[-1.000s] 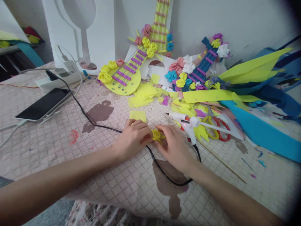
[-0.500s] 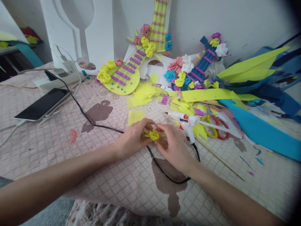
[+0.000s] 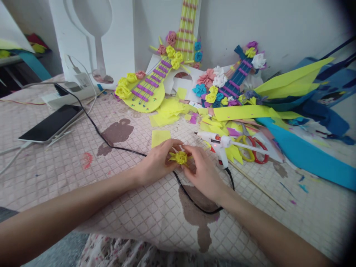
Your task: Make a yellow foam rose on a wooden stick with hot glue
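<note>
Between my two hands, just above the table, is a small yellow paper flower (image 3: 182,158) with a crinkled round middle and pointed ends sticking out. My left hand (image 3: 158,160) pinches it from the left, its fingers curved around that side. From the right, my right hand (image 3: 204,172) grips its other side with thumb and forefinger. A flat yellow paper square (image 3: 161,138) lies just behind my left hand. Close to my right hand rests a white glue gun (image 3: 221,142) with a glue stick in its back and a small red light lit.
Scissors (image 3: 260,150) and a thin wooden stick (image 3: 258,185) lie at the right, near blue paper strips (image 3: 311,155). Paper guitars (image 3: 148,91) with flowers stand behind. A phone (image 3: 51,124) and power strip (image 3: 66,94) lie left. A black cord (image 3: 125,150) crosses the table.
The yellow flower has turned slightly between my fingers, and its right-hand tip is now more covered by my right hand. Both hands stay in nearly the same place.
</note>
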### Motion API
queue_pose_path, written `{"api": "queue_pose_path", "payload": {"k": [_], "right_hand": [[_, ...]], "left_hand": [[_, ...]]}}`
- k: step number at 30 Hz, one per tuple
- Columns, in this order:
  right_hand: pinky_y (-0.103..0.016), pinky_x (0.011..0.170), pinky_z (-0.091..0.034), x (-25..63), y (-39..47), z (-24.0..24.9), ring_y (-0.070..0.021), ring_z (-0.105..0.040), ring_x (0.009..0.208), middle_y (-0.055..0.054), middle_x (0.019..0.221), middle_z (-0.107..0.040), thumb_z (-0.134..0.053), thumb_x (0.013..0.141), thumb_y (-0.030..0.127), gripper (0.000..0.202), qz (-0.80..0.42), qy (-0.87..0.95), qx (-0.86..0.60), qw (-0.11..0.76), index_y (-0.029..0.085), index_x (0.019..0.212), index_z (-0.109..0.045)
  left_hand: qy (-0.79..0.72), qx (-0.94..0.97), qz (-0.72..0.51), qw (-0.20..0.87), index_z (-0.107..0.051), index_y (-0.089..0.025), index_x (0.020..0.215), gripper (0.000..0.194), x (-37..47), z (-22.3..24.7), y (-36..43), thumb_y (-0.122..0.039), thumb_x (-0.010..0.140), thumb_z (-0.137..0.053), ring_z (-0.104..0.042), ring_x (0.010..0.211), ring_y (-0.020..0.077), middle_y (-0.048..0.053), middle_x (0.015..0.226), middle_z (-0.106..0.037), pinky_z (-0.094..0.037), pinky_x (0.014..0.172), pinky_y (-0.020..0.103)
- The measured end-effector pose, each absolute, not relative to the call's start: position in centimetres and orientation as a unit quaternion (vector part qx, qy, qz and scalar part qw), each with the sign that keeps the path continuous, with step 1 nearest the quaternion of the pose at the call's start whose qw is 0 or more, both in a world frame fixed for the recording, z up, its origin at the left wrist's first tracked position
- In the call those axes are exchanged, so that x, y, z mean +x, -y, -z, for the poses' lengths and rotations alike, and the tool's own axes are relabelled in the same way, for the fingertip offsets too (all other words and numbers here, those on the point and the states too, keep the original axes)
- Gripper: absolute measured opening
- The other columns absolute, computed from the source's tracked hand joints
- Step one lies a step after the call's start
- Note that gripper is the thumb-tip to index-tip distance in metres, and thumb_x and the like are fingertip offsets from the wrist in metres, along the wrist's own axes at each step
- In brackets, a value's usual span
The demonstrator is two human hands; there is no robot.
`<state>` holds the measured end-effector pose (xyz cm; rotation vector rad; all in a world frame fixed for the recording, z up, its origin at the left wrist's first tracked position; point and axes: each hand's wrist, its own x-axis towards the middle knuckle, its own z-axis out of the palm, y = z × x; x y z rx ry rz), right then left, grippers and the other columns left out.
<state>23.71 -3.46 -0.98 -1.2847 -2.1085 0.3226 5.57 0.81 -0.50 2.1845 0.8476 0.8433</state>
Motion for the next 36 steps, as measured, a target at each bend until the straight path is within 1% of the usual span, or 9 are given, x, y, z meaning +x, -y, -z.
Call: {"api": "queue_pose_path", "payload": {"k": [7, 13, 16, 20, 23, 26, 29, 34, 36], "right_hand": [[-0.048, 0.087, -0.047, 23.7, 3.5, 1.0, -0.025, -0.054, 0.104, -0.01, 0.11, -0.056, -0.05, 0.079, 0.013, 0.047, -0.122, 0.8, -0.488, 0.325, 0.024, 0.123, -0.038], [-0.051, 0.095, -0.042, 24.0, 4.0, 0.4, -0.0262, -0.047, 0.117, -0.011, 0.121, -0.051, -0.049, 0.082, 0.016, 0.048, -0.064, 0.804, -0.475, 0.352, 0.026, 0.127, -0.036], [-0.047, 0.094, -0.045, 24.0, 4.6, -0.1, -0.0229, -0.052, 0.111, -0.009, 0.115, -0.055, -0.047, 0.085, 0.015, 0.041, -0.06, 0.814, -0.442, 0.373, 0.026, 0.125, -0.041], [-0.035, 0.086, -0.049, 24.0, 5.1, -0.2, -0.017, -0.058, 0.098, -0.005, 0.101, -0.062, -0.047, 0.086, 0.013, 0.027, -0.088, 0.827, -0.395, 0.39, 0.023, 0.111, -0.051], [-0.027, 0.072, -0.051, 24.1, 5.3, 0.1, -0.0126, -0.061, 0.08, -0.002, 0.087, -0.066, -0.046, 0.088, 0.016, 0.015, -0.113, 0.843, -0.381, 0.362, 0.022, 0.098, -0.056], [-0.024, 0.064, -0.048, 24.4, 5.2, 0.3, -0.0107, -0.06, 0.067, 0.0, 0.078, -0.066, -0.046, 0.089, 0.02, 0.013, -0.125, 0.862, -0.379, 0.312, 0.021, 0.091, -0.058], [-0.024, 0.064, -0.046, 24.5, 5.2, 0.4, -0.0108, -0.061, 0.068, 0.0, 0.079, -0.067, -0.046, 0.088, 0.02, 0.013, -0.128, 0.863, -0.382, 0.304, 0.02, 0.089, -0.059], [-0.025, 0.065, -0.046, 24.6, 4.8, 0.4, -0.0118, -0.059, 0.067, 0.0, 0.077, -0.065, -0.046, 0.086, 0.017, 0.014, -0.121, 0.816, -0.455, 0.335, 0.021, 0.091, -0.058], [-0.028, 0.07, -0.048, 24.7, 4.6, 0.3, -0.0136, -0.059, 0.072, -0.003, 0.087, -0.064, -0.048, 0.085, 0.017, 0.015, -0.119, 0.807, -0.468, 0.339, 0.021, 0.097, -0.058]], "left_hand": [[-0.314, 0.836, -0.32, 0.317, -0.042, -0.021, 0.119, 0.05, 5.5, 0.7, -0.8, -0.009, 0.074, -0.059, -0.061, 0.093, 0.015, 0.003, 0.102, -0.062, -0.052, 0.077, 0.027], [-0.326, 0.83, -0.347, 0.291, -0.04, -0.021, 0.121, 0.052, 5.3, 0.8, -1.2, -0.01, 0.074, -0.058, -0.061, 0.092, 0.0149, 0.003, 0.101, -0.061, -0.052, 0.077, 0.028], [-0.336, 0.829, -0.35, 0.279, -0.039, -0.021, 0.122, 0.051, 5.1, 0.6, -1.2, -0.012, 0.076, -0.058, -0.061, 0.091, 0.014, 0.003, 0.101, -0.061, -0.051, 0.08, 0.029], [-0.343, 0.825, -0.364, 0.263, -0.039, -0.021, 0.122, 0.05, 5.0, 0.3, -1.2, -0.015, 0.076, -0.059, -0.06, 0.09, 0.0143, 0.002, 0.098, -0.061, -0.05, 0.083, 0.031], [-0.338, 0.825, -0.372, 0.258, -0.039, -0.02, 0.124, 0.053, 4.7, 0.4, -1.4, -0.015, 0.075, -0.059, -0.059, 0.092, 0.0148, 0.003, 0.098, -0.06, -0.049, 0.085, 0.032], [-0.341, 0.826, -0.375, 0.247, -0.039, -0.019, 0.124, 0.055, 4.4, 0.3, -1.8, -0.016, 0.073, -0.061, -0.059, 0.09, 0.0152, 0.003, 0.097, -0.06, -0.049, 0.085, 0.033], [-0.353, 0.822, -0.381, 0.234, -0.039, -0.019, 0.123, 0.055, 4.1, 0.2, -2.1, -0.017, 0.073, -0.061, -0.059, 0.088, 0.0149, 0.003, 0.096, -0.059, -0.049, 0.084, 0.032], [-0.356, 0.815, -0.394, 0.23, -0.038, -0.021, 0.124, 0.055, 3.7, 0.3, -2.5, -0.018, 0.075, -0.061, -0.058, 0.09, 0.0153, 0.003, 0.096, -0.059, -0.048, 0.086, 0.033], [-0.353, 0.814, -0.402, 0.226, -0.038, -0.021, 0.125, 0.054, 3.6, 0.5, -2.7, -0.018, 0.076, -0.062, -0.058, 0.089, 0.0154, 0.003, 0.096, -0.059, -0.048, 0.085, 0.033]]}}
